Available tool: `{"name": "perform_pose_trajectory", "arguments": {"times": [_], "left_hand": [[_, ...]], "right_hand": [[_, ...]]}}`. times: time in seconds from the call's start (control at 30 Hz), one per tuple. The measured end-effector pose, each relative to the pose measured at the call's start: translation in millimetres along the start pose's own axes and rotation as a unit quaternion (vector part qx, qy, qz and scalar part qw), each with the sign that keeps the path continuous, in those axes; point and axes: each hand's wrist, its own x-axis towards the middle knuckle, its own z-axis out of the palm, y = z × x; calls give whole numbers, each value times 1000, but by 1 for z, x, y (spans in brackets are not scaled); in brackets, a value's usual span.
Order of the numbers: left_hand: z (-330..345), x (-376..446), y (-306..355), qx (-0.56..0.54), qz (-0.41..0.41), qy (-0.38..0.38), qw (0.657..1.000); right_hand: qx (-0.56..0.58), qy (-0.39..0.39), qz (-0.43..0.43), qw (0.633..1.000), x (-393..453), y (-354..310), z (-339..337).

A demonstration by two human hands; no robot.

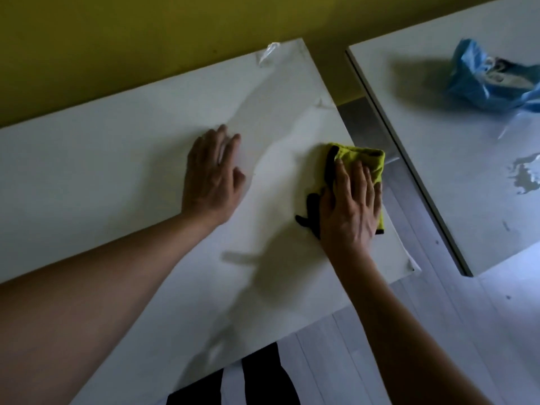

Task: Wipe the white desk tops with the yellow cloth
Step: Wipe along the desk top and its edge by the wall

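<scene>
1. Yellow cloth (363, 166), folded with a dark edge showing, lies near the right edge of the nearer white table (117, 176), under my right hand (352, 206).
2. My right fingers (358, 176) are stretched flat on top of the cloth, pressing it down onto the table rather than curling round it.
3. My left hand (211, 176) rests palm down on the bare table well to the left of the cloth, fingers straight and slightly spread, holding nothing.
4. Clear film (268, 54) peels up at the far corner of this table, by the yellow wall (146, 30).
5. A second white table (438, 112) stands to the right, apart from the first, with grey floor (380, 171) showing between them.
6. On that second table sits a crumpled blue plastic bag (482, 80), open at the top; something pale and dark shows inside it, too blurred to tell what.
7. A shiny wet-looking patch (526, 173) lies near that table's right side.
</scene>
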Motion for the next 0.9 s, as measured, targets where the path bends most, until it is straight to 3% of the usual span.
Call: {"name": "perform_pose_trajectory", "arguments": {"times": [0.23,0.7,0.9], "left_hand": [[17,25,26,20,15,-28,999],[22,28,24,36,12,-26,999],[22,27,24,36,13,-23,999]], "right_hand": [[4,-39,77,996,65,-20,13],[10,-98,49,994,262,-113,56],[22,-97,36,994,267,-107,56]]}}
